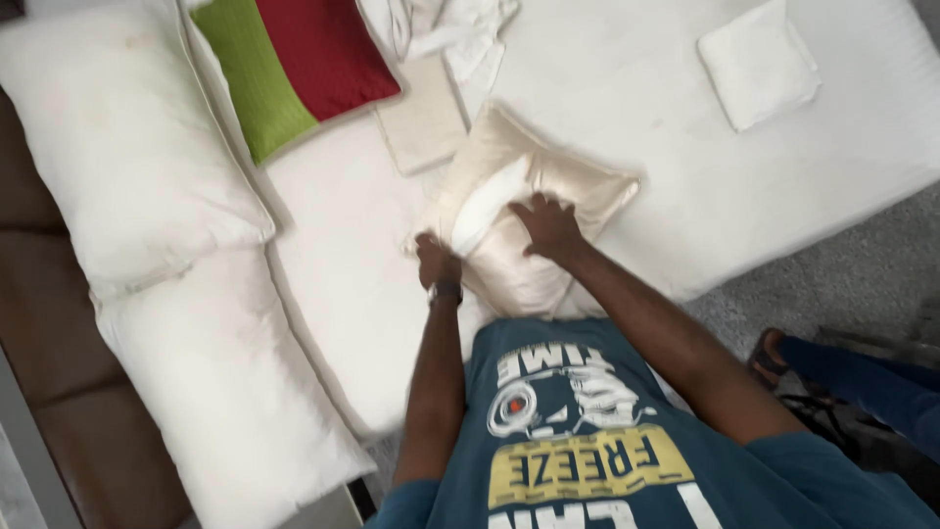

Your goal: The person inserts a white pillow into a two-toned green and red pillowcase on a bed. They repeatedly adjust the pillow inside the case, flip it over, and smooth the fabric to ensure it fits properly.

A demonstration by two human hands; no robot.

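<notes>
A small cream satin cushion [548, 191] lies on the white mattress [636, 88] near its front edge. White inner stuffing [487, 204] shows through an opening in the cover. My left hand [436, 259], with a watch on the wrist, grips the cover's near-left corner beside that opening. My right hand [548, 227] presses down on the middle of the cushion, fingers spread over the satin.
Two large white pillows [127, 137] [225, 392] lie at the left beside a brown headboard [29, 294]. A red and green cushion [294, 59], a folded cream cover [423, 122], crumpled white cloth [450, 29] and a folded white cloth [759, 64] rest farther back. Another person's leg and foot [842, 377] stand on grey carpet at the right.
</notes>
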